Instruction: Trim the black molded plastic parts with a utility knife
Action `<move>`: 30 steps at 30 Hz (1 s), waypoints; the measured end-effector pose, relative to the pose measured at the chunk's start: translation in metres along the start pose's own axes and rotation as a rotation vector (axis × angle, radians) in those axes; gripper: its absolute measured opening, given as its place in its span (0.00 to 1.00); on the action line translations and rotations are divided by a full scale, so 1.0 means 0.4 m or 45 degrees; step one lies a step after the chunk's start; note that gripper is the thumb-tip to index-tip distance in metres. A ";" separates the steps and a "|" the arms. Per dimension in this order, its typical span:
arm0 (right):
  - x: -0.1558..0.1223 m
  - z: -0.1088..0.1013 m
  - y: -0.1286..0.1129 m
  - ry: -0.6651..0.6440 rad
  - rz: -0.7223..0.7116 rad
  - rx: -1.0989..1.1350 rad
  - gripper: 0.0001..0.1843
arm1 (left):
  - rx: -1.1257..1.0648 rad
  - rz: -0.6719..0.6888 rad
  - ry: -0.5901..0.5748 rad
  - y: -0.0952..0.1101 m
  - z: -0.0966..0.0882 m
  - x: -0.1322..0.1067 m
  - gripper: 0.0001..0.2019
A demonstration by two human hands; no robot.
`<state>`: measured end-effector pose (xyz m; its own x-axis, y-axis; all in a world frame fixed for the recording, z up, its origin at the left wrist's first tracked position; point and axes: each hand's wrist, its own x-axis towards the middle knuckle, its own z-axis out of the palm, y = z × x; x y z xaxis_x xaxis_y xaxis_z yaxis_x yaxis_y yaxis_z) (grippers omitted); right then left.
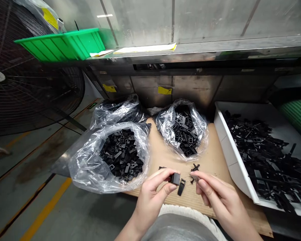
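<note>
My left hand (153,192) pinches a small black plastic part (176,178) between thumb and forefinger above the wooden board (163,154). A second black piece (181,187) hangs just below it, between the two hands. My right hand (215,195) is closed in a pinch on a thin black plastic sprue (194,176). Small black offcuts (195,167) lie on the board just beyond the fingers.
Clear plastic bags of black parts stand on the left (121,155), in the middle (185,132), and behind (117,112). A white tray (230,154) of black runners lies on the right. A large fan (27,83) and a green bin (65,43) are at the left.
</note>
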<state>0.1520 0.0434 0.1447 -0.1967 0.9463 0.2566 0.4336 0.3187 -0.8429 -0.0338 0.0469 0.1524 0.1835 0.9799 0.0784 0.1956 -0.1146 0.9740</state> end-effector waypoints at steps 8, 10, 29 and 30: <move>0.030 0.053 -0.030 -0.129 0.050 -0.017 0.15 | 0.068 0.042 0.026 0.009 0.004 -0.004 0.09; 0.030 0.053 -0.029 -0.170 0.075 -0.002 0.16 | 0.078 0.056 0.024 0.005 0.002 -0.007 0.10; 0.023 0.059 -0.027 -0.150 0.078 -0.027 0.16 | 0.094 0.152 0.045 -0.014 0.003 -0.002 0.10; 0.023 0.060 -0.026 -0.152 0.080 -0.023 0.16 | 0.093 0.156 0.053 -0.015 0.005 -0.003 0.10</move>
<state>0.1245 0.0474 0.1445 -0.2711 0.9516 0.1446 0.4637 0.2607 -0.8467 -0.0332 0.0461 0.1462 0.1705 0.9636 0.2058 0.2444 -0.2437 0.9386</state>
